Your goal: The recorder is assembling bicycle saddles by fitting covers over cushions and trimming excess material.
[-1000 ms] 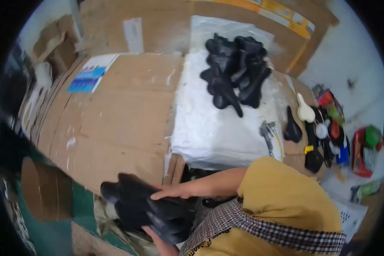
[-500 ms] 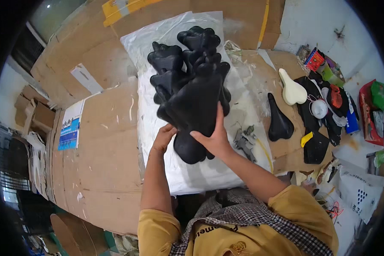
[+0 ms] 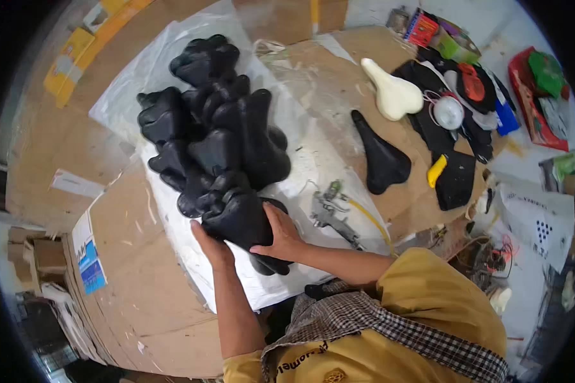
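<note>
A heap of glossy black bicycle saddles (image 3: pixel 214 153) lies on a white sheet (image 3: pixel 172 230). At its near end, both my hands grip one black saddle (image 3: pixel 236 223) from its two sides. My left hand (image 3: pixel 212 246) presses along its left edge, with most of its fingers hidden beneath. My right hand (image 3: pixel 280 235) is wrapped round the right side, thumb on top and fingers at the far edge. More saddle noses stick out below the right hand.
Right of the heap lies a metal spray gun (image 3: pixel 331 214) with a yellow hose (image 3: pixel 374 223). Farther right are a single black saddle (image 3: pixel 382 159), a cream saddle (image 3: pixel 393 92) and black cloth pieces (image 3: pixel 457 182). Cardboard (image 3: pixel 128 274) covers the left side.
The view has turned, so the heap sits farther left. The large saddle that was raised over the heap is no longer held up; my hands are lower, round a saddle at the near end.
</note>
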Demonstrator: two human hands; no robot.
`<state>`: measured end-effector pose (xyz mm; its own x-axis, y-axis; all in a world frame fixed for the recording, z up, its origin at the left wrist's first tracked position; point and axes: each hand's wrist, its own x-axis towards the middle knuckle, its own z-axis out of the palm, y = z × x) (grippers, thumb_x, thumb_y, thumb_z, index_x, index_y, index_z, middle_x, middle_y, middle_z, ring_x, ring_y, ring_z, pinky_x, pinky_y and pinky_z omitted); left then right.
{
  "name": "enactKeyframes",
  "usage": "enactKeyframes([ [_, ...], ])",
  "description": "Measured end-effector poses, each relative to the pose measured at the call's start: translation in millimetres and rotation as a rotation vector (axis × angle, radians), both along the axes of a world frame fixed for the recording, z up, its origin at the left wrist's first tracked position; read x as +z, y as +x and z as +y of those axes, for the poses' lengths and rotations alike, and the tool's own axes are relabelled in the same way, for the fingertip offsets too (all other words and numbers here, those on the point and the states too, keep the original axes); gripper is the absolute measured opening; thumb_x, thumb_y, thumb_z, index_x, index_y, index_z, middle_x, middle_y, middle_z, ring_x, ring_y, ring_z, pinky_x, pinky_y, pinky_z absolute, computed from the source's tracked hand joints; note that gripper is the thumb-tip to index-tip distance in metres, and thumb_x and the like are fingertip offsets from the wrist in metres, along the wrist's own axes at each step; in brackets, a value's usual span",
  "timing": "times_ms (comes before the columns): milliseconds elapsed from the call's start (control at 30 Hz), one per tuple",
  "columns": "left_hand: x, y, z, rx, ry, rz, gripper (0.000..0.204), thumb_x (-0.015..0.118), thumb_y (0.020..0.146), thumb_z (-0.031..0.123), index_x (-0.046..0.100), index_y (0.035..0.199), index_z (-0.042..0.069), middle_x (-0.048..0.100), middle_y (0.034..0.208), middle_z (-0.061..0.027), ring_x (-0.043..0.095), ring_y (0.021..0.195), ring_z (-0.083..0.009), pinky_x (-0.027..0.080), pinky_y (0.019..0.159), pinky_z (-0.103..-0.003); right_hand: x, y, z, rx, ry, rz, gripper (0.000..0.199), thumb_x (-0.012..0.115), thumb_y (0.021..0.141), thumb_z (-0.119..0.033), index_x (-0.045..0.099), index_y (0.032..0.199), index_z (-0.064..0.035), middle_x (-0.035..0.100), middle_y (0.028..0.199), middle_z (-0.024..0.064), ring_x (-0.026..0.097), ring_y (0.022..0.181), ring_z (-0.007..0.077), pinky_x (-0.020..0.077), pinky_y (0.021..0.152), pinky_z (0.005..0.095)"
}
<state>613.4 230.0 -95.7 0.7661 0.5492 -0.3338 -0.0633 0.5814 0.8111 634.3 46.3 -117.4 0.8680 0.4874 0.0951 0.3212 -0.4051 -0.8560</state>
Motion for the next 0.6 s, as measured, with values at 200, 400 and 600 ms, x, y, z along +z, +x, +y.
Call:
enactKeyframes([
  [200,-36,-48,-20,0.092,0.131,0.207,0.072,0.048,0.089,0.051,0.021,0.141,0.009,0.031,0.139,-0.0127,0.036,0.121,-0.0273,0.025,0.101,-0.044,2,12,-76,0.022,0.063,-0.076,0.068,0.067,0.078,-0.025,0.035,0.132,0.0007,0.043,0.127,0.0228,0.043,0.115,0.0383,0.0349,0.097,0.0432],
  [400,-21,-103,-68,0.041,0.339,0.365,0.082,0.064,0.084,0.028,0.012,0.143,0.004,0.024,0.145,-0.0199,0.028,0.131,-0.0336,0.024,0.106,-0.043,0,36,-131,-0.100,-0.113,-0.265,0.053,0.067,0.077,-0.020,0.045,0.122,-0.0018,0.048,0.121,0.0202,0.047,0.111,0.0359,0.0385,0.093,0.0429],
  [600,-52,-143,-114,-0.203,0.880,0.464,0.107,0.084,0.060,0.027,0.019,0.138,-0.007,0.035,0.134,-0.0262,0.035,0.125,-0.0355,0.028,0.104,-0.040,10,6,-114,0.170,-0.256,0.133,0.045,0.068,0.078,-0.024,0.052,0.114,-0.0011,0.061,0.095,0.0165,0.060,0.086,0.0316,0.0479,0.073,0.0401],
])
